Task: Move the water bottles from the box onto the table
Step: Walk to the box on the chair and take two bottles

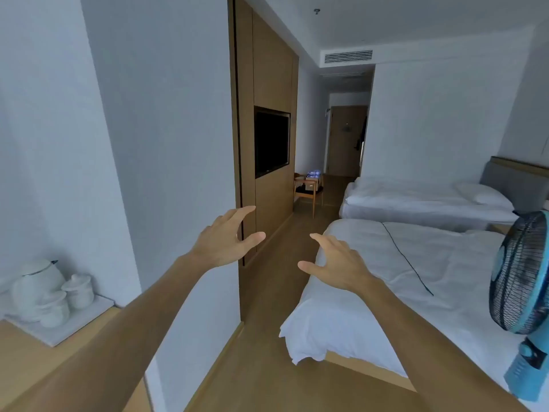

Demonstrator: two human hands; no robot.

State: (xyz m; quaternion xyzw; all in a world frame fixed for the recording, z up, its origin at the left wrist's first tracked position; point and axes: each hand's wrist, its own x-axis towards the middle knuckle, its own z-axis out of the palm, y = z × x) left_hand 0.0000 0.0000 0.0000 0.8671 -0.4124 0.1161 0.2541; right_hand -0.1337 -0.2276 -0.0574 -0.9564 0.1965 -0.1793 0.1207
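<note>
Hands empty: left hand (221, 239) and right hand (335, 264) spread, ready for grasping. Bottles (314, 174) far off, on chair (307, 190).

Glossy white ceramic kettle (35, 282), matt wooden table (32, 358), creased cloth bedsheet (386, 281).

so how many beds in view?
2. Near bed lower right, beside the right hand; far bed behind it, against the right wall. None seem hidden.
</note>
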